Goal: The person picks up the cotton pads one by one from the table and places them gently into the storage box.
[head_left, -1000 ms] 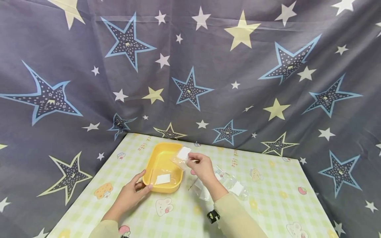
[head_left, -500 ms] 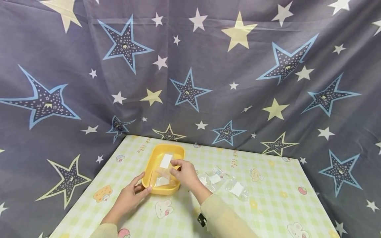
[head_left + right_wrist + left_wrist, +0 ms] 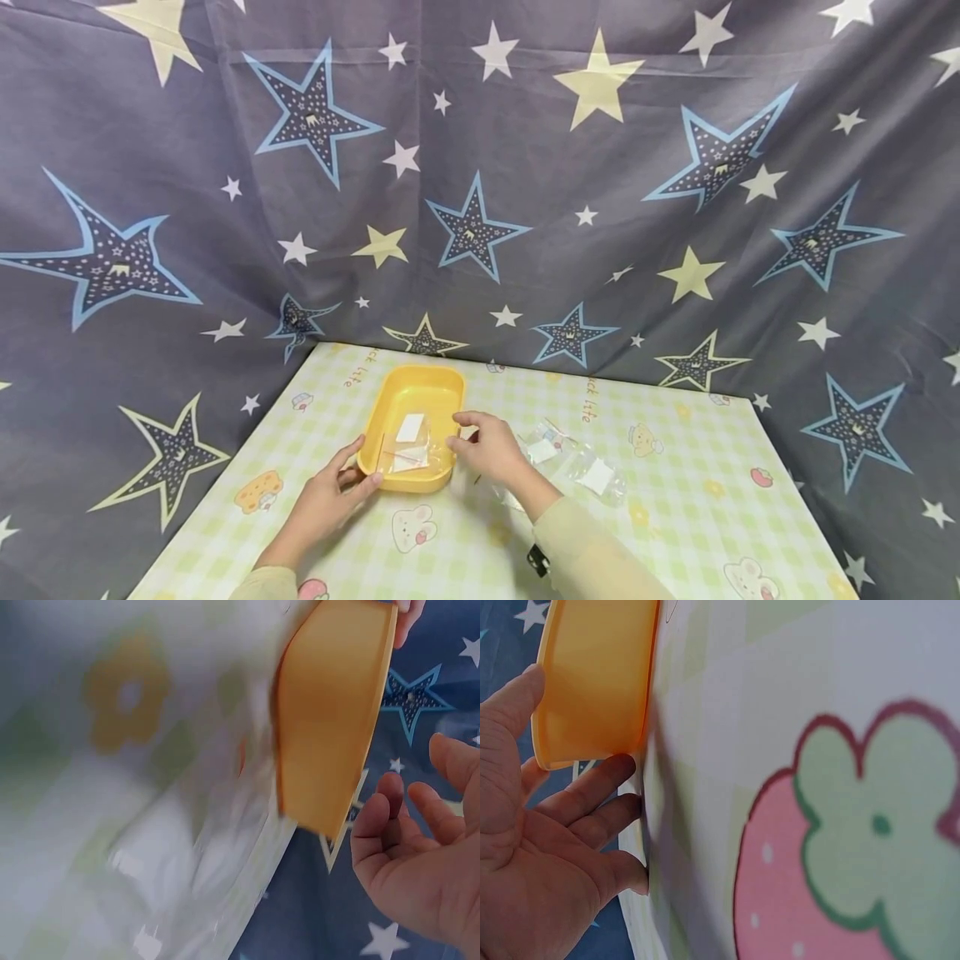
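Observation:
A yellow plastic tray (image 3: pixel 422 392) stands on the table, with two small clear bags in its near half: one with a white label (image 3: pixel 410 427), the other (image 3: pixel 408 459) nearer the front wall. My left hand (image 3: pixel 330 497) grips the tray's near-left corner; in the left wrist view its thumb (image 3: pixel 526 694) is at the rim and fingertips touch the outer wall. Just beside the tray's right rim is my right hand (image 3: pixel 491 450), its fingers loosely bent and holding nothing. The right wrist view shows that hand (image 3: pixel 427 855) apart from the tray wall (image 3: pixel 330 712).
More clear bags with white labels (image 3: pixel 597 477) lie on the table right of my right hand, partly behind that wrist. A green-and-white checked cloth (image 3: pixel 675 533) covers the table. A dark curtain with stars (image 3: pixel 480 317) hangs behind it.
My right hand has carried a clear bag left over the tray and let it go inside. It has since drawn back to the right rim. The left hand stays at its corner.

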Demonstrator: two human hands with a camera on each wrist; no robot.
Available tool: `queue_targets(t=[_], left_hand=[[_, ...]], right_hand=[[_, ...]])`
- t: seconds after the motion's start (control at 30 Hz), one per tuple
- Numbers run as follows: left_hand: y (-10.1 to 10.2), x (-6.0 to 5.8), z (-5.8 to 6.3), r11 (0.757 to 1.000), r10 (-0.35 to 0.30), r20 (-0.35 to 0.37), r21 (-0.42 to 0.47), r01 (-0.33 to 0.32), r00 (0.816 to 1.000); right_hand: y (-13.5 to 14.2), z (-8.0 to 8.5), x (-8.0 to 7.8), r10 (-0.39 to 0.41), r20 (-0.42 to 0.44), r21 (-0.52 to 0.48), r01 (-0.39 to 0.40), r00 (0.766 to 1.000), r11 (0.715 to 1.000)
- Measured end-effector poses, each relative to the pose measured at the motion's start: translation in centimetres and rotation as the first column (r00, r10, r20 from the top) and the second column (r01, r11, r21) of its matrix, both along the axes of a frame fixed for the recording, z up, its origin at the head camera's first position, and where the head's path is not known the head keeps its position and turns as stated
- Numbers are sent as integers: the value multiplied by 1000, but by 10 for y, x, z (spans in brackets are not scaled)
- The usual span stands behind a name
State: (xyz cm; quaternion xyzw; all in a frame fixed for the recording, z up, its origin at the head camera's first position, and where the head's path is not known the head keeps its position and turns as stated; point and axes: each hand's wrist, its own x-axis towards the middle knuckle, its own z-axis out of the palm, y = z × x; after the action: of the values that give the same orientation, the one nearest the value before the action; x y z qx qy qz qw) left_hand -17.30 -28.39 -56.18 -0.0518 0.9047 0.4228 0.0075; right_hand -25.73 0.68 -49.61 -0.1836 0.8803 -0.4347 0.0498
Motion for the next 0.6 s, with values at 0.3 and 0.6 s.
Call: queue_targets(t=[0.3, 0.6], left_hand=[[-1, -1, 2, 1000, -3, -1, 17, 3, 1000], [0, 2, 2, 1000, 2, -3, 9, -2, 1000]], right_hand=[[65, -3, -12, -71, -87, 58, 76, 994, 995], [131, -7, -18, -213, -104, 44, 218, 971, 975]])
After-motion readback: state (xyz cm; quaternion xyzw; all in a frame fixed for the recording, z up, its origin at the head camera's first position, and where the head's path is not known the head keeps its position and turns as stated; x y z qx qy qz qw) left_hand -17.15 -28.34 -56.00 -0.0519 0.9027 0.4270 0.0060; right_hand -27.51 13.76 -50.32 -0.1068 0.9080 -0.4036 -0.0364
